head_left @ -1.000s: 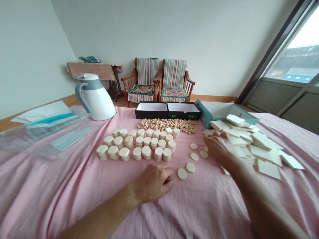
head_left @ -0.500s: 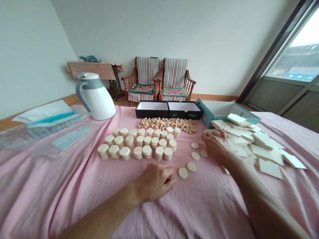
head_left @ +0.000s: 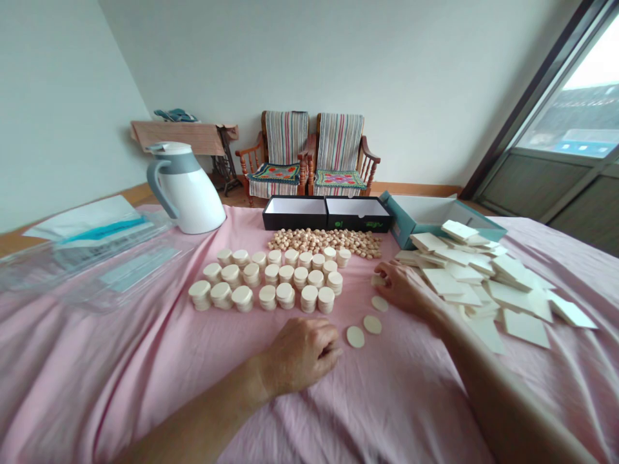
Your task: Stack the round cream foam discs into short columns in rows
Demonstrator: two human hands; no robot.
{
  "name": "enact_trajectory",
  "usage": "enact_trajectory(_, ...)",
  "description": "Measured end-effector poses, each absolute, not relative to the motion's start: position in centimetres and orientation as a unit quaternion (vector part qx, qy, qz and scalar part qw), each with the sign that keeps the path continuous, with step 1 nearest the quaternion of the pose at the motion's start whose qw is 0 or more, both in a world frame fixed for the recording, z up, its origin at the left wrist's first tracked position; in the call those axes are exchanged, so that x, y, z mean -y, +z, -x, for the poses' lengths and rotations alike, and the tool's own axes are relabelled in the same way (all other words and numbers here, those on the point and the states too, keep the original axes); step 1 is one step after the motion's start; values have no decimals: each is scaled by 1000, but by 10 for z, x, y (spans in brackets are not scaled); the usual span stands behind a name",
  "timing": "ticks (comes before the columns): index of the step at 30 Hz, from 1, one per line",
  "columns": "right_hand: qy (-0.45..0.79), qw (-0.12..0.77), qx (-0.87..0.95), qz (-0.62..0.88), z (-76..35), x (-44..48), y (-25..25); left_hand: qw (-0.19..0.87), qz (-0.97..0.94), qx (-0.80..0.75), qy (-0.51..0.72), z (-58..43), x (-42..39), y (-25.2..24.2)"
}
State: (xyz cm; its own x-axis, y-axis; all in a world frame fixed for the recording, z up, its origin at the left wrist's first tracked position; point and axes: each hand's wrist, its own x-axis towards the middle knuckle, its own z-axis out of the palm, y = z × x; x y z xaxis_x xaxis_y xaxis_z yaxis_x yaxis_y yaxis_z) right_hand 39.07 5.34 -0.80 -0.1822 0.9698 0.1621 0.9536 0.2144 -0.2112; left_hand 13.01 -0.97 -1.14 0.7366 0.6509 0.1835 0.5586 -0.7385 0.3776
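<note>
My left hand (head_left: 302, 354) rests on the pink cloth with its fingers curled closed; whether anything is inside is hidden. At the right, my right hand (head_left: 401, 283) has its fingertips on a pale round disc (head_left: 378, 280), which they partly cover. Several loose discs lie in a slanting line between my hands, among them one nearer disc (head_left: 355, 336). Stacks of the same discs (head_left: 285, 293) stand in rows left of them. Behind the stacks is a pile of small wooden beads (head_left: 324, 240). A heap of pale square tiles (head_left: 464, 264) lies beyond my right hand.
Two open black boxes (head_left: 294, 222) stand behind the beads, with an open teal box (head_left: 406, 225) beside them. A white and grey jug (head_left: 193, 196) stands at the back left. Clear plastic packaging (head_left: 120, 258) lies at the left. The pink cloth (head_left: 184, 361) has folds.
My right hand has moved left from the edge of the tile heap to the far loose disc. A disc that lay beside its fingers is now out of sight. My left hand stays put.
</note>
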Motion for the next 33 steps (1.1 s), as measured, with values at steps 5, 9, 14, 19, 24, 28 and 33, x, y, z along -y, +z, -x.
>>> enact_trajectory(5, 15, 99, 763, 638, -389, -54, -14, 150, -919, -331, 155, -130, 10, -10)
enact_trajectory(9, 12, 102, 759, 642, -389, -56, -16, 150, -918, -333, 155, -130, 11, -10)
enact_trajectory(14, 15, 142, 755, 640, -380, -58, -16, 151, -918, -333, 155, -130, 11, -11)
enact_trajectory(19, 39, 205, 777, 594, -356, -62, -12, 161, -916, -336, 152, -130, 11, -8)
enact_trajectory(24, 34, 200, 813, 545, -338, -69, -8, 162, -914, -340, 152, -130, 11, -9)
enact_trajectory(28, 42, 189, 820, 538, -333, -74, -13, 153, -917, -336, 152, -130, 11, -11)
enact_trajectory(33, 64, 248, 823, 507, -335, -72, -12, 155, -918, -331, 150, -129, 10, -11)
